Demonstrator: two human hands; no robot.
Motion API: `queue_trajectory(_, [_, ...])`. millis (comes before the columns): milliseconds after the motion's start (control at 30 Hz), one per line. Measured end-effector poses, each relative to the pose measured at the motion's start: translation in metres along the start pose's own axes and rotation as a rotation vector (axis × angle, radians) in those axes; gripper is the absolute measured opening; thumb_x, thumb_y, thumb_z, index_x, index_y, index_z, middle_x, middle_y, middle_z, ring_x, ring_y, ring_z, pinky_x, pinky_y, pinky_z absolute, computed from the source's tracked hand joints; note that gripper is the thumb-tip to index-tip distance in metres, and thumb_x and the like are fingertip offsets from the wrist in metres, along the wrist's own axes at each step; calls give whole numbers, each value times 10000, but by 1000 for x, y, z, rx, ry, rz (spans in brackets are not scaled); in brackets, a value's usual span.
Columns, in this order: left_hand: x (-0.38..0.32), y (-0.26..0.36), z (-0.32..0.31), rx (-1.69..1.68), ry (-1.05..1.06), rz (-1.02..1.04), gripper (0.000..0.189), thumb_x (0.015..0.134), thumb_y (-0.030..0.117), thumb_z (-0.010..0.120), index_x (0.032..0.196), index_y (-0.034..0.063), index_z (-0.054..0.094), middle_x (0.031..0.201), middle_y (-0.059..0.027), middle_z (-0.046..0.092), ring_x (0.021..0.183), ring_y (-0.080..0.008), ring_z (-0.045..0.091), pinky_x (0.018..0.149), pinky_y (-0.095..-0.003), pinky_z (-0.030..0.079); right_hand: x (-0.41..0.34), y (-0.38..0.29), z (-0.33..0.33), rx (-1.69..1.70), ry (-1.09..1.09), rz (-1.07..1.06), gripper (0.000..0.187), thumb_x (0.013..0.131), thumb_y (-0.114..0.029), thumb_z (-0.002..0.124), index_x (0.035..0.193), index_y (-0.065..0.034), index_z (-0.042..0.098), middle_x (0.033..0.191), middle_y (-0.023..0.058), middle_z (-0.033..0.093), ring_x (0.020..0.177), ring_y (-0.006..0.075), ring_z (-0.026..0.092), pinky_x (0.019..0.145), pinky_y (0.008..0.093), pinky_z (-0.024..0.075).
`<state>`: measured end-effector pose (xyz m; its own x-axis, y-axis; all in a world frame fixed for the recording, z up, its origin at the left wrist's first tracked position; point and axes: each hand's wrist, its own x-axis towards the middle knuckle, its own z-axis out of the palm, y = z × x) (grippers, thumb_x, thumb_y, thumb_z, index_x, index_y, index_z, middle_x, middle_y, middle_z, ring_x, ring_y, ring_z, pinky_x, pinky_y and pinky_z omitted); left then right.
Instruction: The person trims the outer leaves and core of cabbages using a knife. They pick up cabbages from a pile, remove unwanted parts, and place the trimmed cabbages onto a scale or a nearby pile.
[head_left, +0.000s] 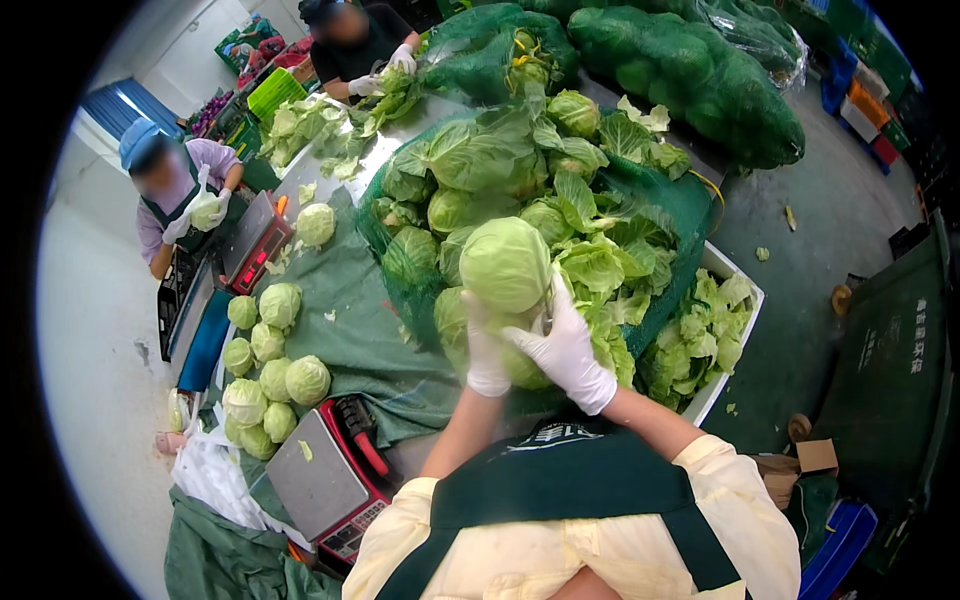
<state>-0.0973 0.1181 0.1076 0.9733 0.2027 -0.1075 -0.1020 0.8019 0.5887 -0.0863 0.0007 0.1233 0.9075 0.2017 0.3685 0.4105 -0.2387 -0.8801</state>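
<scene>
A pale green head of cabbage (505, 264) is held up between my two hands, over an opened green mesh sack (416, 322) of cabbages. My left hand (486, 352), in a white glove and slightly blurred, supports its lower left side. Against its lower right side rests my right hand (566, 349), also gloved, with the thumb stretched across below the head. The palms and the cabbage's underside are partly hidden. Leafy cabbages (480, 161) fill the sack beyond, and loose outer leaves (596, 266) lie just right of my right hand.
Several trimmed cabbages (281, 305) sit left on a green cloth (352, 300), near a red-framed scale (319, 465). A white bin (724, 382) of leaves stands right. Full mesh sacks (690, 82) lie at the back. Two co-workers (187, 180) handle cabbage across the table; a second scale (255, 240) stands there.
</scene>
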Motion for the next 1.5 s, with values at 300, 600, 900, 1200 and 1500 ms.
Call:
queue_trajectory(300, [7, 10, -23, -639, -504, -169, 827, 830, 692, 518, 1407, 110, 411, 1369, -102, 501, 1231, -284, 487, 1047, -443, 383, 20, 7, -11, 206, -71, 80, 680, 804, -108, 737, 1398, 3, 424, 935, 85, 638, 588, 50, 471, 550, 221, 449])
queue_trajectory(600, [12, 28, -51, -607, -194, 121, 789, 836, 704, 511, 1348, 106, 452, 1270, -128, 533, 1129, -263, 512, 942, -390, 467, 25, -19, 22, 363, -253, 301, 160, 897, -142, 652, 972, -2, 634, 604, -44, 504, 471, 26, 447, 434, 212, 351])
queue_trajectory(900, [12, 160, -83, -441, 0, 461, 776, 842, 478, 662, 1422, 108, 303, 1365, -174, 407, 1258, -352, 440, 1017, -506, 472, 10, -12, 66, -3, -477, -59, 219, 775, -57, 702, 985, -39, 641, 693, 66, 615, 556, 113, 562, 521, 286, 454])
queue_trajectory(1200, [-4, 447, -345, 311, 1015, 958, 696, 768, 220, 789, 1338, 178, 391, 1195, -78, 511, 1037, -277, 552, 729, -480, 526, 104, 100, -40, -315, 26, 252, 293, 864, -42, 630, 1141, 30, 568, 850, 49, 629, 574, 88, 515, 468, 253, 421])
queue_trajectory(1500, [-87, 574, -524, 967, 1612, 765, 753, 631, 179, 852, 1321, 128, 556, 1171, -146, 644, 903, -284, 655, 869, -378, 525, 173, 144, -49, -762, 188, 352, 516, 838, -274, 720, 1195, 45, 528, 1043, 205, 664, 884, 285, 642, 796, 352, 499])
